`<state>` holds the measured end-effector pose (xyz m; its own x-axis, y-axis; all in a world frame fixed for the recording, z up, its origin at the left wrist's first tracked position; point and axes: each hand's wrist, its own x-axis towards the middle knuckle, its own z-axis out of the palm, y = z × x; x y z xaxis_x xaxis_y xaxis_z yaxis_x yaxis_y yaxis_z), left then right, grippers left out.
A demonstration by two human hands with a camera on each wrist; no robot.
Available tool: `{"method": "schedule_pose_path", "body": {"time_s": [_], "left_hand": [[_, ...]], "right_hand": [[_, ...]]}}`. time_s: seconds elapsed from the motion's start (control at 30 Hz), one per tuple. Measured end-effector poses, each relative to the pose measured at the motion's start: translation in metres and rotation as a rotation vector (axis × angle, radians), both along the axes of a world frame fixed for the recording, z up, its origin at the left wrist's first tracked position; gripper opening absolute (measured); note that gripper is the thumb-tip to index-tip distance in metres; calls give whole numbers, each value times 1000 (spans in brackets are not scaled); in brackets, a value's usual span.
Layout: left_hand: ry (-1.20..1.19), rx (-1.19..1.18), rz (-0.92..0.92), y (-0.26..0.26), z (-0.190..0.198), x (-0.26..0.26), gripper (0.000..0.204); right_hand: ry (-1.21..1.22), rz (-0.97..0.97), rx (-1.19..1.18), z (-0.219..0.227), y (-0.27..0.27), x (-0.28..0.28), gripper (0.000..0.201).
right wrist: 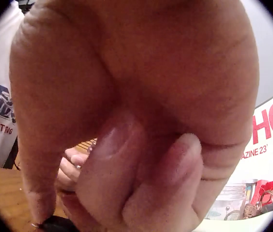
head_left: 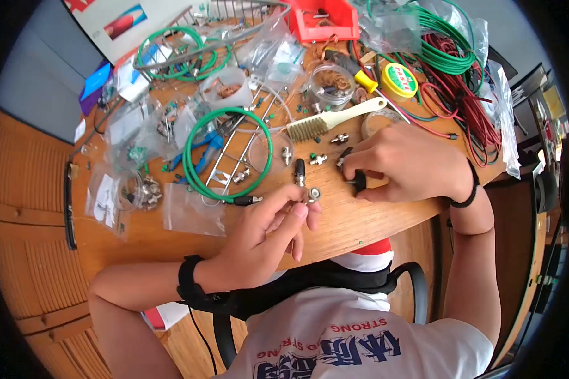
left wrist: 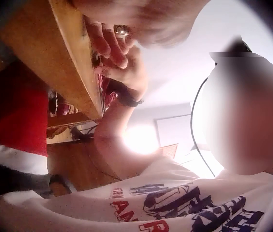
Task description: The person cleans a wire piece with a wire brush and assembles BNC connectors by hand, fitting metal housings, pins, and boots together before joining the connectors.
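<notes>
The left hand pinches a small silver metal connector between thumb and index finger, low over the table's front edge; the left wrist view shows the connector at those fingers. To the right, the right hand is lowered at the tabletop with its fingers curled round a small black piece. In the right wrist view a black piece shows at a fingertip of the right hand. Just behind the left fingertips lies a black-ended connector, with silver connectors behind it.
A cream-handled wire brush, a green wire coil, blue-handled pliers and plastic bags lie around the hands. Farther back are a yellow-lidded tin, a red bin, a wire basket and red cables.
</notes>
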<state>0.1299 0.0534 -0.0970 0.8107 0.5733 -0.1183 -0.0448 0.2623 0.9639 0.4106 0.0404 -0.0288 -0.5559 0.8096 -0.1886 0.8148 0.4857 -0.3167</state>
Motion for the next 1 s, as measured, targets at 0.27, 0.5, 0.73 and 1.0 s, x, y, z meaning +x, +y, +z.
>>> {"method": "schedule_pose_path", "body": {"time_s": [0.27,0.5,0.73,1.0], "left_hand": [[24,126,39,-1,-7,0,21],[-14,72,38,-2,-7,-4,23],[10,15,-26,3,-6,-7,22],[96,108,-35,5,-2,-6,19]], "right_hand": [[512,212,70,12,13,11,22],[684,138,-172,6,16,0,17],[795,132,-100,-10,19,-11,20],[837,35,-107,-20,12,-19,15]]}}
